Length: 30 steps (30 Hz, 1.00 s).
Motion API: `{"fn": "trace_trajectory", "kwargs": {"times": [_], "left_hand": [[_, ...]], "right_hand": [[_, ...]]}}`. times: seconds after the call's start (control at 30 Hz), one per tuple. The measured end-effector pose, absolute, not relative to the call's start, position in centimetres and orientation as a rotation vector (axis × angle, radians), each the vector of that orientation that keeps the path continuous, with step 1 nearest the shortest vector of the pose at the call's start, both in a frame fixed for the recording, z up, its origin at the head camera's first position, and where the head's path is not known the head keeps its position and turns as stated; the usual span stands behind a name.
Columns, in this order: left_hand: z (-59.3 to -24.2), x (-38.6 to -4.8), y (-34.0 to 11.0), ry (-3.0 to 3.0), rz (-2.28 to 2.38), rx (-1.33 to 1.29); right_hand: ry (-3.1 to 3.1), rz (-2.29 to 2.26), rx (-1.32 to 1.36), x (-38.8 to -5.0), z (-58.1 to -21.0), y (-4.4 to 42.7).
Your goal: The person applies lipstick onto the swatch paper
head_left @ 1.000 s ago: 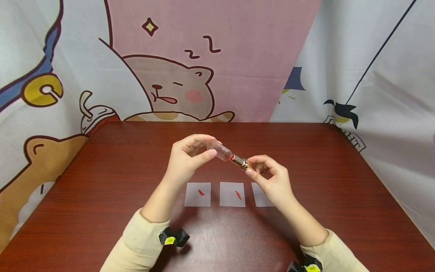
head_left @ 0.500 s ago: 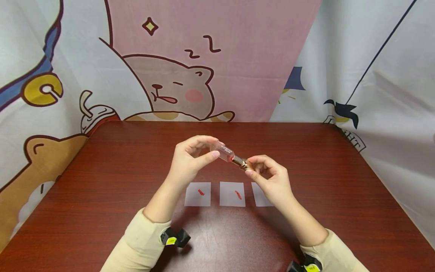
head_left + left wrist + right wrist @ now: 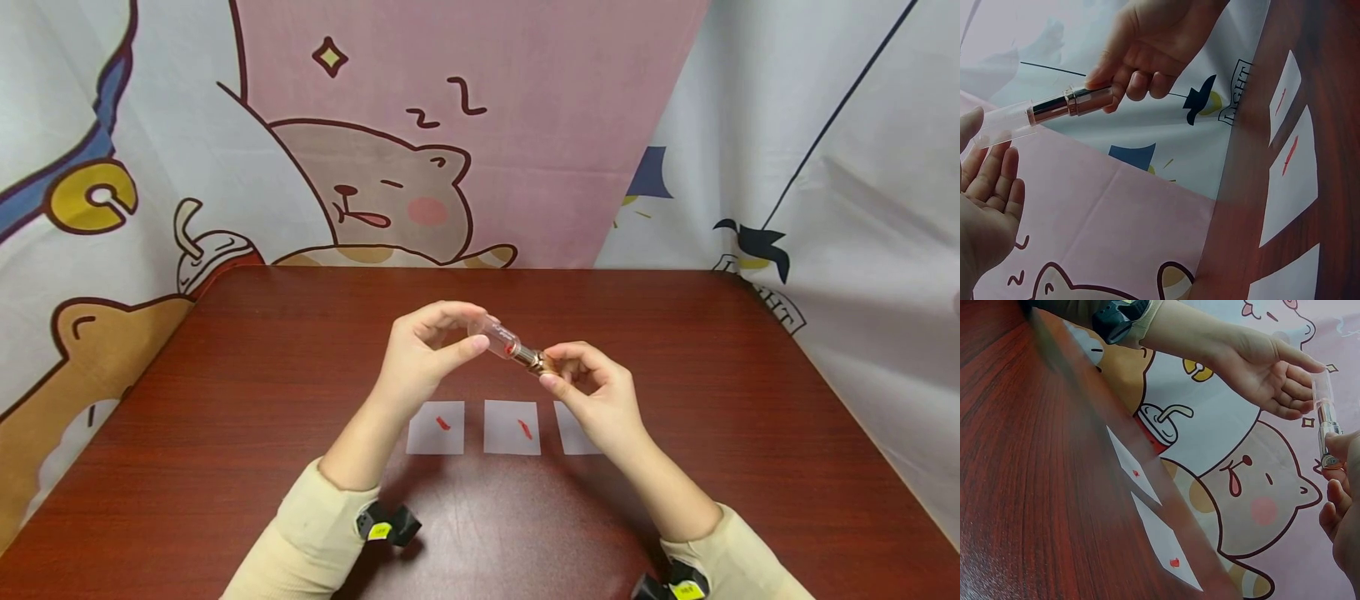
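Between thumb and fingers my left hand [image 3: 418, 354] pinches a clear lipstick cap [image 3: 497, 335] over the table. My right hand [image 3: 606, 402] grips the gold base of a lipstick [image 3: 531, 359], which slants up toward the cap. The lipstick's red tip shows through the cap's wall, inside its mouth. In the left wrist view the clear cap [image 3: 1005, 124] lies in line with the lipstick tube [image 3: 1052, 110], surrounding its top end. Most of the base is hidden behind my right fingers.
On the brown table [image 3: 262, 400] lie a left paper square [image 3: 423, 437] and a middle one [image 3: 502, 442], each with a red streak. A third paper square [image 3: 573, 433] is partly covered by my right hand. A cartoon cloth [image 3: 540, 125] hangs behind the table.
My left hand has moved slightly right and down, bringing the cap from the lipstick's tip to over it. My right hand has stayed almost still.
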<state>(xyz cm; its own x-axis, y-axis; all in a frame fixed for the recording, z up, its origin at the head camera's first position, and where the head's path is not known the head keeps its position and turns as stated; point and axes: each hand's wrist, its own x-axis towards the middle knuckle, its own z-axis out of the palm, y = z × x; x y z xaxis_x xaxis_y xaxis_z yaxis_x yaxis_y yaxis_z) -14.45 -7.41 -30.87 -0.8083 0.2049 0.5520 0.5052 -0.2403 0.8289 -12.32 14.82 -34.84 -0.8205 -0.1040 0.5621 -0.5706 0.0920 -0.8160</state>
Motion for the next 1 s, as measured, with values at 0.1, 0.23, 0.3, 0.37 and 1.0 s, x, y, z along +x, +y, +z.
{"fn": "trace_trajectory", "kwargs": {"times": [0.1, 0.23, 0.3, 0.37, 1.0], "left_hand": [[-30.9, -14.4, -7.3, -1.806, -2.159, -0.856], [-30.9, -14.3, -7.2, -1.815, -2.155, -0.855], [-31.0, -14.3, -7.2, -1.818, -2.15, -0.858], [-31.0, -14.3, -7.1, -1.821, -2.147, -0.861], [-31.4, -14.3, -6.6, -1.867, -2.131, -0.867]], "right_hand": [[-2.019, 1.778, 0.66, -12.5, -35.2, 14.9], [-2.02, 1.771, 0.668, -12.0, -34.3, 14.6], [-2.024, 1.761, 0.671, -11.6, -33.6, 14.4], [-2.03, 1.751, 0.67, -11.3, -33.0, 14.2], [-2.024, 1.77, 0.654, -12.5, -35.2, 15.0]]}}
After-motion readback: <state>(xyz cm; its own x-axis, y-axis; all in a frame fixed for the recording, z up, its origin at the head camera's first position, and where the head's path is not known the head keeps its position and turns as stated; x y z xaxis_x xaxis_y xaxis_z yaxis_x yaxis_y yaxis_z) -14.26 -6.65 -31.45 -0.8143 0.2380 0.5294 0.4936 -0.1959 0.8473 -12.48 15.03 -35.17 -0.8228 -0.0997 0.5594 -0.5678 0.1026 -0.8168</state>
